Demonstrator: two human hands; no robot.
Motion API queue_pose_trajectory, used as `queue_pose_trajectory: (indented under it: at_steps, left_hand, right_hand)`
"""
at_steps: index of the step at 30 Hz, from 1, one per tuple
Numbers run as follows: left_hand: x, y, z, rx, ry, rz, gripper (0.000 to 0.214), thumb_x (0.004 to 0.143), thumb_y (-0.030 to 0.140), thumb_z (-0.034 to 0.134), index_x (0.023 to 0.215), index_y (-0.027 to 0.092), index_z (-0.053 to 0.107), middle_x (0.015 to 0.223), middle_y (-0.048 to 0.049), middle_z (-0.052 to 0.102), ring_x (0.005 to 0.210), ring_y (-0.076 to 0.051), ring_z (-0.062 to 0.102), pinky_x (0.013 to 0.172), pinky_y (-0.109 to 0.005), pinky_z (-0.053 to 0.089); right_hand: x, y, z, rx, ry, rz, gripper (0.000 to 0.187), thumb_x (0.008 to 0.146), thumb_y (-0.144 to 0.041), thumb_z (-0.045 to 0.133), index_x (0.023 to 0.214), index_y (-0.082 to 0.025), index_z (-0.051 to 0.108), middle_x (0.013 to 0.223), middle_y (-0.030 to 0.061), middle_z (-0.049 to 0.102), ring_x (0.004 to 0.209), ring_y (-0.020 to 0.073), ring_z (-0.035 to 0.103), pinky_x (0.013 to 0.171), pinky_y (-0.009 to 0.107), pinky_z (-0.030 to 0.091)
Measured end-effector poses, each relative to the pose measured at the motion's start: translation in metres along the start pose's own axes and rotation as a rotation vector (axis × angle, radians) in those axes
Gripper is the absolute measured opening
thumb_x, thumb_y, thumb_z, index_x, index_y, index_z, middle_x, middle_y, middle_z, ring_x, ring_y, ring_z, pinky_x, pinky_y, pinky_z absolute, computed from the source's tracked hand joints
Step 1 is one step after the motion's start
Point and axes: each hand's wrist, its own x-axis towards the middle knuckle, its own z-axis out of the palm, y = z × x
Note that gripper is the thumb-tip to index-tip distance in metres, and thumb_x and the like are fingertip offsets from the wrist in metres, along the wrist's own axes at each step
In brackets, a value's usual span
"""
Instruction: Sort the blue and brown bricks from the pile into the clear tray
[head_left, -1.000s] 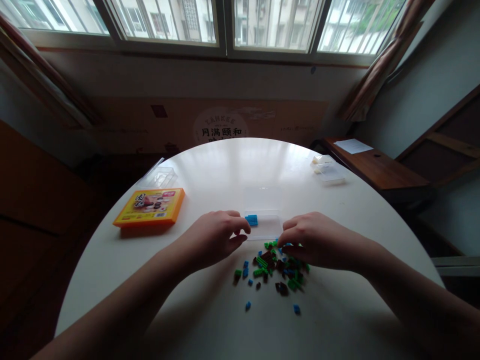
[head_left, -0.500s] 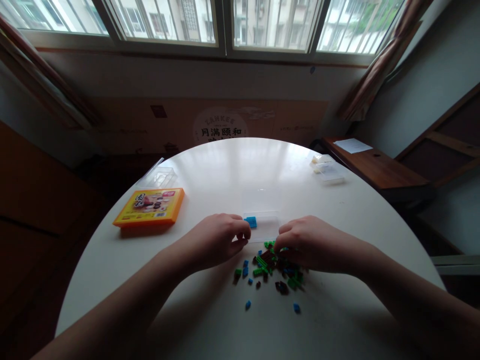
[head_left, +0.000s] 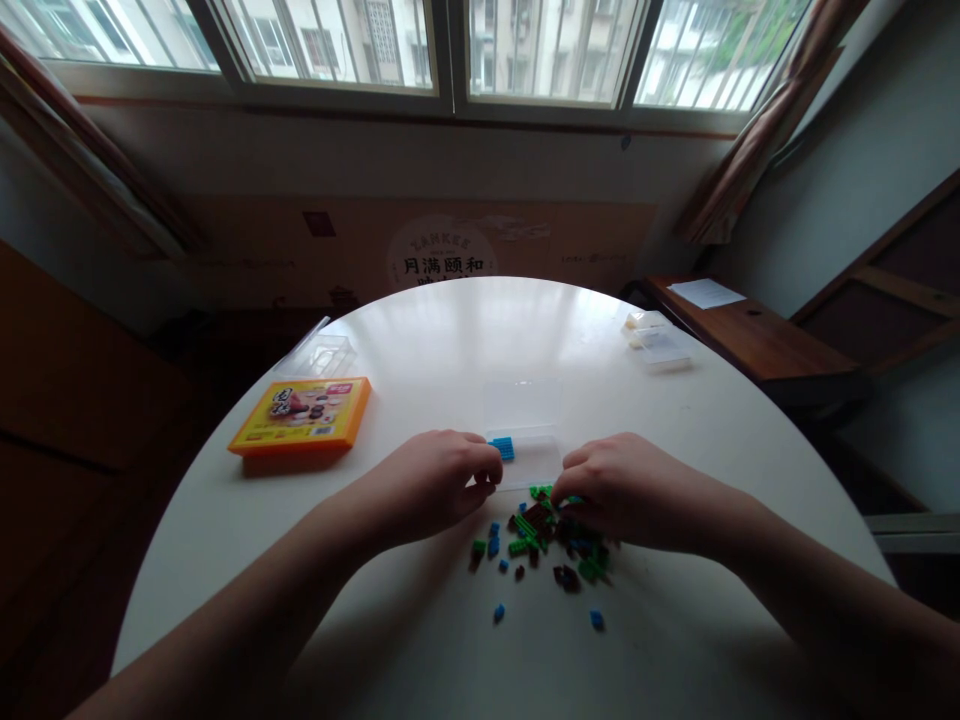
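Note:
A clear plastic box [head_left: 534,462] lies with its lid raised behind it, near the middle of the table. Inside, at its left end, sit blue building bricks [head_left: 502,449]. My left hand [head_left: 454,477] is at the box's left edge, fingers curled and closed; whatever they pinch is hidden. To the right, my right hand [head_left: 611,488] reaches into a loose pile of green, brown and blue bricks [head_left: 536,518] in front of the box. Its fingers are bent down and closed, their tips partly hidden among the pieces.
On the white round table [head_left: 420,640], a yellow and orange game box [head_left: 300,415] lies at the left, with clear plastic packaging [head_left: 322,355] behind it. Another clear container [head_left: 656,345] stands at the back right. Two loose blue bricks lie nearest me.
The view has shifted very slightly. Both hands stay almost in the same place, the right one over the pile, and the bricks lie as before.

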Motion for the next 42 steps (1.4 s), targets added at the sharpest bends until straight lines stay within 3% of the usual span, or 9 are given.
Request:
queue_pose_trajectory:
  at_steps: [5, 11, 15, 19, 22, 25, 35, 42]
  left_hand:
    - [-0.001, -0.001, 0.000, 0.001, 0.006, 0.015, 0.012, 0.081, 0.014, 0.057, 0.082, 0.019, 0.067, 0.083, -0.0023, 0.069, 0.067, -0.012, 0.059, 0.059, -0.021, 0.042]
    - [-0.003, -0.001, -0.008, -0.008, -0.029, -0.002, 0.021, 0.080, 0.017, 0.061, 0.099, 0.022, 0.067, 0.091, -0.0016, 0.071, 0.064, -0.012, 0.059, 0.059, -0.022, 0.043]
    - [-0.003, -0.002, -0.010, -0.017, -0.027, 0.006, 0.015, 0.081, 0.019, 0.061, 0.095, 0.021, 0.066, 0.088, -0.0009, 0.070, 0.063, -0.011, 0.058, 0.059, -0.022, 0.042]
    - [-0.003, -0.006, -0.005, -0.028, 0.000, 0.034, 0.011, 0.082, 0.021, 0.062, 0.092, 0.021, 0.067, 0.083, -0.0004, 0.068, 0.063, -0.011, 0.056, 0.059, -0.022, 0.040]
    - [-0.001, -0.011, -0.001, -0.051, 0.014, 0.069, 0.012, 0.081, 0.020, 0.062, 0.092, 0.022, 0.066, 0.076, 0.0019, 0.065, 0.063, -0.010, 0.055, 0.058, -0.021, 0.039]
    - [0.001, -0.014, 0.003, -0.069, 0.021, 0.089, 0.011, 0.080, 0.018, 0.062, 0.089, 0.022, 0.066, 0.074, 0.0033, 0.064, 0.061, -0.009, 0.052, 0.058, -0.020, 0.038]
    - [0.002, -0.015, 0.005, -0.081, 0.047, 0.133, 0.011, 0.077, 0.014, 0.061, 0.084, 0.021, 0.067, 0.072, 0.0035, 0.063, 0.060, -0.009, 0.051, 0.057, -0.021, 0.037]
    - [0.002, -0.017, 0.007, -0.095, 0.050, 0.143, 0.011, 0.076, 0.013, 0.061, 0.082, 0.020, 0.067, 0.071, 0.0027, 0.064, 0.059, -0.009, 0.052, 0.056, -0.020, 0.036]
  right_hand:
    - [0.000, -0.001, 0.001, 0.008, 0.008, 0.010, 0.018, 0.086, -0.021, 0.055, 0.073, -0.021, 0.068, 0.072, -0.0005, 0.066, 0.059, 0.0097, 0.053, 0.056, 0.024, 0.031]
    - [0.001, -0.006, -0.001, 0.034, -0.014, 0.058, 0.012, 0.083, -0.020, 0.058, 0.075, -0.021, 0.067, 0.074, -0.0009, 0.067, 0.063, 0.0107, 0.055, 0.058, 0.023, 0.033]
    - [-0.001, -0.009, -0.006, 0.100, -0.002, 0.065, 0.008, 0.081, -0.019, 0.061, 0.075, -0.021, 0.066, 0.073, -0.0014, 0.067, 0.064, 0.0103, 0.055, 0.059, 0.022, 0.035]
    - [0.000, -0.005, -0.005, 0.165, 0.139, 0.094, 0.007, 0.083, -0.023, 0.064, 0.086, -0.021, 0.070, 0.076, -0.0010, 0.067, 0.064, 0.0098, 0.056, 0.060, 0.022, 0.038]
    - [0.005, 0.001, -0.001, 0.072, 0.289, 0.164, 0.008, 0.084, -0.021, 0.063, 0.086, -0.021, 0.071, 0.074, -0.0015, 0.066, 0.061, 0.0093, 0.055, 0.059, 0.022, 0.037]
    - [0.012, 0.006, 0.003, -0.062, 0.358, 0.203, 0.010, 0.085, -0.021, 0.062, 0.085, -0.022, 0.072, 0.074, -0.0016, 0.067, 0.061, 0.0099, 0.055, 0.057, 0.023, 0.034]
    - [0.032, 0.001, 0.006, -0.276, 0.253, 0.186, 0.020, 0.086, -0.019, 0.057, 0.070, -0.022, 0.068, 0.069, -0.0022, 0.064, 0.062, 0.0112, 0.051, 0.053, 0.026, 0.024]
    - [0.033, 0.001, 0.006, -0.146, 0.210, 0.202, 0.014, 0.081, -0.018, 0.062, 0.076, -0.027, 0.071, 0.074, -0.0039, 0.067, 0.065, 0.0114, 0.055, 0.057, 0.025, 0.030]
